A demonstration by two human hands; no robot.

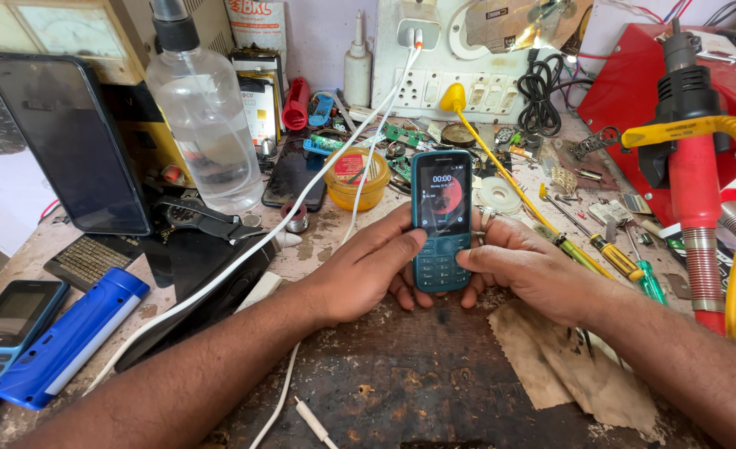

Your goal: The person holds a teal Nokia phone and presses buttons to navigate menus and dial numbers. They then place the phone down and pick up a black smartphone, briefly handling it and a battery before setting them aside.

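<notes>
Head view: a cluttered repair bench, both hands meeting at its middle.
Left hand (368,270): fingers curled behind the teal keypad phone (441,218), thumb on its keys.
Right hand (530,270): wrapped round the phone's right edge, thumb on the keypad.
Phone: upright between both hands, screen lit, above the worn bench (434,382).
Yellow round tub (356,178): just behind, red-labelled lid.
Clear spray bottle (203,116): left rear.
Red box (634,100): right rear.

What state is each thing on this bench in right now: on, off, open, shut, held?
Teal phone: screen lit, upright, held in both hands.
Left hand: gripping it, thumb on keypad.
Right hand: gripping it.
Black smartphone: screen dark, leaning.
Spray bottle: upright, capped.
White cable: plugged in.
</notes>
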